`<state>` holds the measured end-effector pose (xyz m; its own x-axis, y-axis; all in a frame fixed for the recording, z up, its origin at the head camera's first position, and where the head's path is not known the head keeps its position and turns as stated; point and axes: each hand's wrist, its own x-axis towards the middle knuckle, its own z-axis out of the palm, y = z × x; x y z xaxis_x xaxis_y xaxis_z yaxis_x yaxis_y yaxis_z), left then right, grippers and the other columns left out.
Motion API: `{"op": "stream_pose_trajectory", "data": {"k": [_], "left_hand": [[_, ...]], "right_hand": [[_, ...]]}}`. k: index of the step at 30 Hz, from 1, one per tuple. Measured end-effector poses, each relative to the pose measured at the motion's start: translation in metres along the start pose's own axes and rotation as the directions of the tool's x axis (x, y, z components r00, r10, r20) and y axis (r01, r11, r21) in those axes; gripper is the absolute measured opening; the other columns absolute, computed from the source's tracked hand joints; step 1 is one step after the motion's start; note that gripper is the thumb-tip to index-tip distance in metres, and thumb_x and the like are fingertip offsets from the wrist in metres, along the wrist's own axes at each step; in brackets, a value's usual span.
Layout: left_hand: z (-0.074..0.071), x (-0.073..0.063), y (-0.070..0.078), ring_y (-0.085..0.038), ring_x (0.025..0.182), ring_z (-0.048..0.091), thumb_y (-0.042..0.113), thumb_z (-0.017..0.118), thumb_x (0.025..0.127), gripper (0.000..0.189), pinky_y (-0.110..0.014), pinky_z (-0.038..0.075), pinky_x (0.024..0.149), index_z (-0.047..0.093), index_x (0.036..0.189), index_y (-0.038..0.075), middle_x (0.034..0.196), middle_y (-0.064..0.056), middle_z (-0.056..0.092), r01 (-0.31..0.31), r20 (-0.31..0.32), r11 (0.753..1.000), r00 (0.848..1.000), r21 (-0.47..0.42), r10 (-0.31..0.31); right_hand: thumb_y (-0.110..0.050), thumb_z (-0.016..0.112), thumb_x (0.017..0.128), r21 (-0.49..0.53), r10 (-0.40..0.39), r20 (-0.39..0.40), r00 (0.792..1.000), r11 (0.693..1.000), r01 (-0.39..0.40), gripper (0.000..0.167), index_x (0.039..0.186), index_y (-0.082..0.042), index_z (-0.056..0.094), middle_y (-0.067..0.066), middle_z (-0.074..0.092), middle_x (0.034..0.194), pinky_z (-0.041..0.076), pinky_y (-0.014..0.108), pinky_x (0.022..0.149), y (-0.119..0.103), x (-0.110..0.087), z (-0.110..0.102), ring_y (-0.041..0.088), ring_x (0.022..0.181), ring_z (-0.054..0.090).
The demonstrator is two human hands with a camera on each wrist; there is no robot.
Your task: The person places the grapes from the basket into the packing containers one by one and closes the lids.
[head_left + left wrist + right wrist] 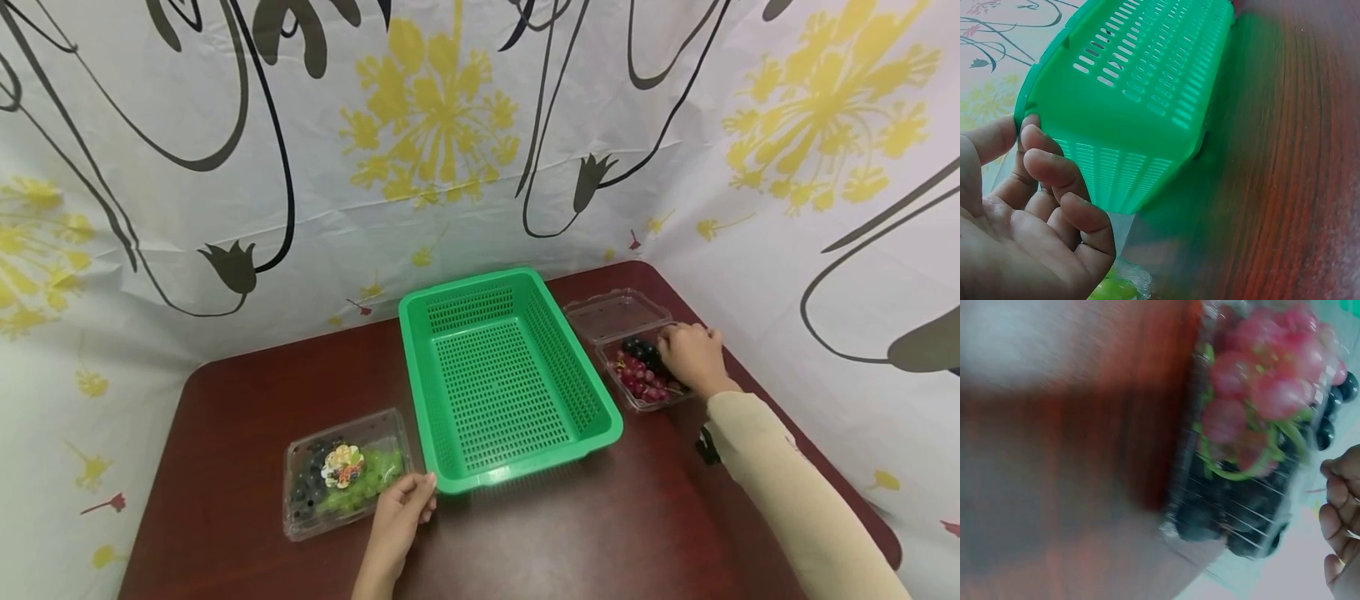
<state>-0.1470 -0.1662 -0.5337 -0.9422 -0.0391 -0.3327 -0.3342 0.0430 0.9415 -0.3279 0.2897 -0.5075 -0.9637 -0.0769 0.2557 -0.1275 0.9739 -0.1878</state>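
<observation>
My left hand [401, 512] pinches the near left corner rim of a green plastic basket [517, 475]. In the left wrist view, thumb and forefinger meet at the rim while the other fingers curl loosely. My right hand [693, 358] is over an open clear clamshell box [637, 407] on the right, its curled fingers at a bunch of black grapes [648, 354]. Red grapes [645, 385] lie in the same box. The right wrist view is blurred; there, black grapes [1335, 403] stick out past the box's rim beside the fingertips, and the grip itself is hidden.
A closed clear box [296, 525] with black and green grapes and a fruit sticker stands left of the basket. The open box's lid [618, 315] lies folded back. A patterned cloth [315, 217] hangs behind the dark red table [225, 467].
</observation>
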Motion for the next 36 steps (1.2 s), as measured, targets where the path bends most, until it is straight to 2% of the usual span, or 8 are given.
{"op": "stream_pose_trajectory", "data": {"k": [3,6,14,22,26,30,33,36], "left_hand": [[0.0,-0.001,0.001,-0.01,0.061,0.048,0.032,0.061,0.095,0.034,-0.027,0.046,0.062,0.059,0.088,-0.002,0.07,0.001,0.053,-0.003,0.0,1.0,1.0,0.007,0.003],[0.0,-0.001,0.001,-0.01,0.061,0.047,0.031,0.061,0.095,0.035,-0.026,0.046,0.061,0.058,0.089,-0.003,0.07,0.001,0.053,-0.009,0.002,1.0,1.0,0.013,0.009],[-0.001,-0.001,0.002,-0.01,0.06,0.047,0.029,0.062,0.095,0.033,-0.025,0.045,0.061,0.059,0.09,-0.003,0.071,0.001,0.053,-0.019,0.01,1.0,1.0,0.017,0.019],[-0.002,-0.001,0.003,-0.009,0.06,0.047,0.03,0.062,0.094,0.034,-0.024,0.043,0.06,0.06,0.092,-0.004,0.071,0.001,0.054,-0.027,0.011,0.999,1.0,0.032,0.027],[-0.002,-0.001,0.004,-0.009,0.06,0.047,0.03,0.061,0.095,0.034,-0.023,0.043,0.059,0.059,0.092,-0.004,0.071,0.001,0.054,-0.038,0.01,0.998,0.999,0.045,0.038],[-0.003,0.0,0.005,-0.009,0.06,0.047,0.031,0.061,0.095,0.034,-0.023,0.043,0.059,0.059,0.092,-0.003,0.071,0.001,0.054,-0.04,0.018,0.998,0.999,0.055,0.039],[-0.002,-0.001,0.006,-0.009,0.06,0.046,0.032,0.061,0.095,0.034,-0.024,0.041,0.059,0.059,0.092,-0.001,0.071,0.002,0.054,-0.018,0.02,0.998,1.0,0.053,0.017],[-0.003,-0.003,0.008,-0.01,0.06,0.047,0.033,0.061,0.095,0.033,-0.024,0.042,0.059,0.06,0.092,0.001,0.071,0.002,0.054,0.001,0.011,0.998,1.0,0.061,-0.002]], "right_hand": [[-0.014,0.05,0.096,-0.015,0.014,-0.046,0.999,1.0,-0.014,0.025,0.1,0.003,0.069,0.024,0.066,0.093,0.034,0.057,0.073,0.002,0.011,-0.006,0.043,0.081,0.056],[-0.016,0.047,0.097,-0.013,0.071,-0.044,0.996,0.997,-0.072,0.028,0.102,0.002,0.068,0.026,0.064,0.097,0.034,0.059,0.076,0.005,0.024,-0.014,0.047,0.086,0.055],[-0.026,0.043,0.1,0.021,0.216,0.097,0.972,0.976,-0.219,0.038,0.117,0.005,0.059,0.034,0.051,0.116,0.024,0.067,0.087,0.016,0.048,-0.02,0.056,0.106,0.041],[-0.045,0.033,0.103,0.014,0.272,0.276,0.922,0.958,-0.287,0.065,0.139,0.009,0.036,0.042,0.033,0.132,0.011,0.074,0.094,0.023,0.054,-0.022,0.061,0.118,0.024],[-0.053,0.026,0.102,0.018,0.269,0.336,0.903,0.956,-0.292,0.074,0.134,0.012,0.039,0.043,0.033,0.129,0.01,0.075,0.093,0.025,0.059,-0.025,0.063,0.116,0.025],[-0.057,0.023,0.101,0.014,0.262,0.414,0.872,0.956,-0.294,0.079,0.123,0.016,0.045,0.046,0.036,0.125,0.01,0.077,0.093,0.026,0.063,-0.028,0.064,0.114,0.027],[-0.059,0.021,0.1,0.002,0.264,0.466,0.845,0.954,-0.299,0.082,0.124,0.015,0.046,0.047,0.034,0.128,0.008,0.078,0.094,0.027,0.065,-0.028,0.066,0.118,0.025],[-0.061,0.02,0.099,0.001,0.266,0.492,0.829,0.952,-0.305,0.084,0.127,0.014,0.046,0.047,0.032,0.132,0.005,0.079,0.096,0.027,0.068,-0.026,0.067,0.121,0.022]]}}
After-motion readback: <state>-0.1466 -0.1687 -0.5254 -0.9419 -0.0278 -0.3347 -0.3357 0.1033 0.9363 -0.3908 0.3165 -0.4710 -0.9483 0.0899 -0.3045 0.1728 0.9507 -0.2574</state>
